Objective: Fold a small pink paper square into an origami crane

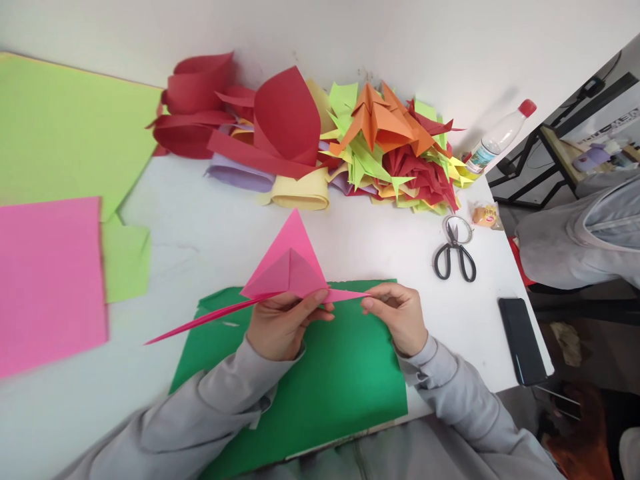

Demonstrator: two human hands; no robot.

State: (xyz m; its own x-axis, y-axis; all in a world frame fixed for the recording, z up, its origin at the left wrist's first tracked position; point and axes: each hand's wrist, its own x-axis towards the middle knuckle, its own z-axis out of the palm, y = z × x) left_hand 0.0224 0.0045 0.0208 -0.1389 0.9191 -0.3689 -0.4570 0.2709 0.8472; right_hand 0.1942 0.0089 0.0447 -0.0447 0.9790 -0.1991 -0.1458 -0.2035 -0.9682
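Observation:
A folded pink paper (293,260) with a tall triangular flap and two long thin points is held above a green sheet (345,373). My left hand (287,323) grips its lower middle, thumb on top near the base of the right point. At the tip of that right point, my right hand (400,317) pinches the paper between thumb and fingers. The other thin point reaches out to the left, past my left hand. Some fingers of both hands are hidden behind the paper or curled under.
Behind lie curled red sheets (287,120) and a pile of folded orange (375,123), red and green shapes. Pink (50,280) and lime sheets (65,127) lie left. Scissors (454,250), a phone (523,340), a wrapped snack (485,215) and a bottle (493,143) are right, near a person's grey clothing (560,233).

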